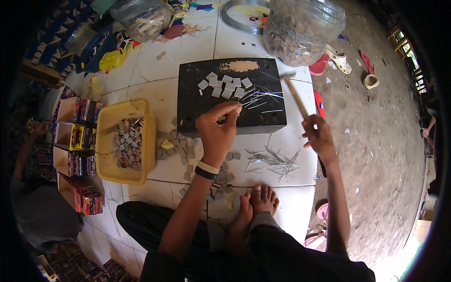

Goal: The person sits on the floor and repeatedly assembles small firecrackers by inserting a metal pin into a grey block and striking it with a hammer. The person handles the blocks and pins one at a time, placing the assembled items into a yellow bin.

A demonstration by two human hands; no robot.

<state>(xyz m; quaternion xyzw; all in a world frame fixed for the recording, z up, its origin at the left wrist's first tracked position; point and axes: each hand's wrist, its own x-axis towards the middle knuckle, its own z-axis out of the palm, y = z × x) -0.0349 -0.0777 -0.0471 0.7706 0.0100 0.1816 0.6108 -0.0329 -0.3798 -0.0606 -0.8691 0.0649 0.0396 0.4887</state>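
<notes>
My right hand [320, 138] grips the wooden handle of a hammer [296, 96], raised beside the right edge of a black block [202, 120]. Over the block's front part, my left hand [217, 134] has thumb and forefinger pinched together; whatever is between the fingertips is too small to make out. Just beyond the fingertips lie small grey square tiles [229, 86] in a cluster. Thin cut metal wires [263, 96] are scattered on the block to their right. A pale worn patch [239, 66] marks the block's far edge.
More wire pieces [277, 162] lie on the white tiled surface [291, 197] before the block. A yellow tub [151, 141] of small squares stands left, by small open boxes [68, 136]. Loose squares [183, 145] surround it. Behind are a wire coil [230, 23] and a large plastic jar [300, 37].
</notes>
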